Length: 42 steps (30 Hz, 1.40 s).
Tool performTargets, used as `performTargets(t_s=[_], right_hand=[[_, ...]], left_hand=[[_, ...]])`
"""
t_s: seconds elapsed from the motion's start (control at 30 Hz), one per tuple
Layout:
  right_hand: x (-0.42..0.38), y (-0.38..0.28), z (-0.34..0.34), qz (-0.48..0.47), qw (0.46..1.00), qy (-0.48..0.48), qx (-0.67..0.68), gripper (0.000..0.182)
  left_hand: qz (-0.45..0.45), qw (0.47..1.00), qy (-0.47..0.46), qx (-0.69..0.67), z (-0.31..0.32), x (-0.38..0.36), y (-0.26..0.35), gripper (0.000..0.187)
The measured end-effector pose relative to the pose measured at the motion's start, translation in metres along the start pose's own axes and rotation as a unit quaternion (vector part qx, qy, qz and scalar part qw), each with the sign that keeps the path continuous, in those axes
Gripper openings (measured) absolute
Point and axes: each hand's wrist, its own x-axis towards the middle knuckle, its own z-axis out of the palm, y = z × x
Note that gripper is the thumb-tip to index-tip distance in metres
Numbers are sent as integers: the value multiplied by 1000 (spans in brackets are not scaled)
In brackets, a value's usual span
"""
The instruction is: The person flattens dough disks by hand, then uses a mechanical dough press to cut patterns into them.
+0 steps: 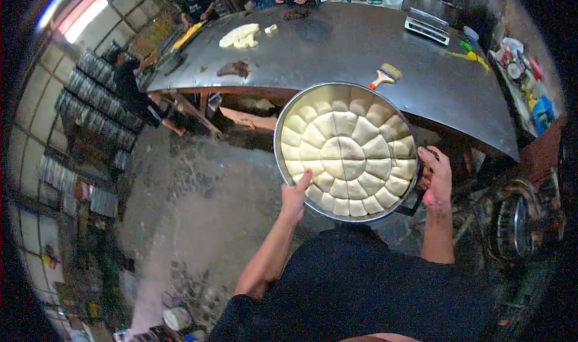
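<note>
A large round metal pan [279,142] is held out in front of my body, close to the near edge of the metal table. Pale dough [342,152], cut into rings of wedge-like pieces, fills it. My left hand [296,195] grips the lower left rim, its thumb over the edge near the dough. At the right side, my right hand [438,176] is closed around the pan's rim; some of its fingers are hidden behind the pan. A brush [386,76] with pale bristles and a red-tipped handle lies on the table just beyond the pan.
On the metal table [337,41] lie a lump of dough [241,36], a dark brown patch [235,69] and a scale [428,26]. Other people stand along its far and left sides. Stacked trays [96,101] line the left; machinery [512,221] stands at right.
</note>
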Motion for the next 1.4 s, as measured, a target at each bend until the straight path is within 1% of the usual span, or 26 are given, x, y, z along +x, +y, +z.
performTargets(t_s=[0.13, 0.23, 0.27, 0.3, 0.33, 0.43, 0.47, 0.5, 0.53, 0.57, 0.6, 0.63, 0.7, 0.73, 0.77, 0.8, 0.83, 0.9, 0.93, 0.97, 1.03, 1.07, 1.1, 1.13, 1.23, 1.4], right_hand=[[-4, -4, -12, -13, 1000, -9, -18, 50], [-9, -10, -18, -31, 998, -47, 0, 51], [-11, -10, -21, -26, 997, -67, 8, 56], [-12, -11, -7, -32, 996, -87, 5, 54], [-21, -15, 2, -45, 997, -60, -14, 51], [-35, -27, 5, -44, 988, -146, -32, 43], [-49, -31, 14, -50, 994, -79, -57, 42], [-53, -30, 6, -33, 989, -82, -117, 47], [-55, -29, -1, -18, 980, -88, -178, 52], [-64, -24, -16, -46, 971, -89, -218, 48], [-82, -27, -28, -93, 961, -89, -246, 45], [-102, -30, -39, -119, 952, -96, -266, 42], [-137, -42, -46, -173, 936, -139, -272, 36], [-168, -57, -48, -118, 936, -180, -278, 32], [-87, -51, 30, -163, 931, -187, -269, 28], [-98, -29, 24, -161, 928, -206, -263, 28], [-100, -24, 28, -211, 903, -192, -320, 28], [-91, -8, 55, -239, 876, -173, -382, 29], [-86, -9, 72, -228, 878, -182, -380, 29], [-55, -11, 112, -268, 861, -173, -396, 28], [-33, 5, 153, -297, 814, -168, -470, 28], [-25, 15, 163, -291, 813, -170, -474, 28], [-18, 23, 171, -347, 791, -174, -472, 28], [-11, 31, 180, -405, 768, -175, -465, 28], [24, 61, 218, -426, 743, -180, -483, 28], [67, 119, 256, -490, 696, -178, -494, 28]], left_hand=[[12, 1000, -17, -18, 13, -3, 11, 42], [-46, 998, 29, 25, 21, -17, 15, 46], [-1, 1000, 8, -18, 19, -11, 2, 47], [37, 997, -14, -63, 7, 1, -1, 49], [20, 997, -6, -71, 2, -5, -3, 49], [-20, 993, -45, -107, -4, 4, -11, 46], [-71, 993, -45, -83, -17, 3, -19, 43], [-4, 992, -54, -110, -24, -2, -37, 39], [-47, 985, -101, -135, -12, -14, -25, 40], [2, 962, -161, -220, 24, -47, -3, 44], [-89, 966, -165, -180, 38, -76, 11, 43], [-136, 969, -151, -141, 24, -88, -25, 41], [-105, 980, -99, -133, -22, -89, -121, 37], [-160, 987, -9, -9, 20, -150, -50, 41], [-159, 986, -30, -37, 15, -46, -38, 56], [-154, 984, -19, 84, 4, -42, -47, 76], [-87, 992, -15, 87, 25, -56, -3, 87], [36, 983, -181, 3, 37, -49, 53, 94], [21, 982, -183, -27, 47, -46, 74, 95], [59, 975, -212, -35, 48, 8, 87, 95], [59, 970, -223, -75, 32, 45, 80, 95], [20, 972, -199, -126, 30, 51, 89, 86], [-16, 968, -172, -180, 33, 58, 94, 78], [-17, 968, -168, -183, 33, 71, 92, 78], [40, 968, -57, -242, 27, 129, 74, 36], [16, 957, 47, -285, 23, 184, 73, 27]])
